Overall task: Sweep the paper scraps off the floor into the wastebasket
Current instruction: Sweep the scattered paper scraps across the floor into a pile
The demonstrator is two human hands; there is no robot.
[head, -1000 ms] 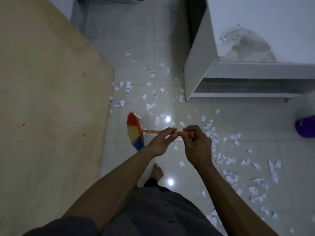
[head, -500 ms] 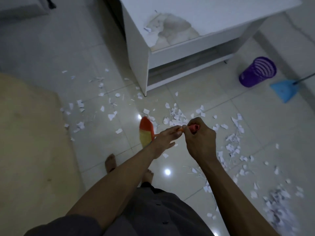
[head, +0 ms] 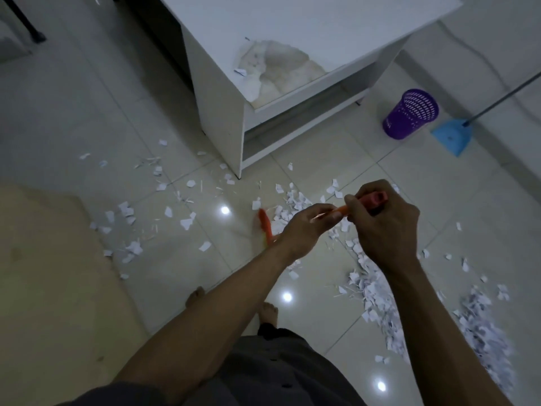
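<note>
I hold a broom with an orange handle (head: pixel 376 200) in both hands. My right hand (head: pixel 383 224) grips the handle's top end, and my left hand (head: pixel 304 230) grips it just below. The broom's orange and yellow head (head: pixel 265 227) touches the tiled floor left of my left hand, seen edge-on and blurred. White paper scraps (head: pixel 374 291) lie scattered over the tiles, thickest in a band running to the lower right. More scraps (head: pixel 128 212) lie to the left by the mat. The purple wastebasket (head: pixel 409 114) stands upright at the far right.
A white table (head: pixel 222 112) stands ahead, its corner leg near the scraps. A blue dustpan (head: pixel 452 136) with a long grey handle rests beside the wastebasket. A beige mat (head: pixel 49 288) covers the floor at left. My bare feet (head: pixel 268 312) stand below the hands.
My view has swung right, bringing the wastebasket and dustpan closer to centre. The broom head has moved right across the floor toward the dense scraps, with both hands still on the handle.
</note>
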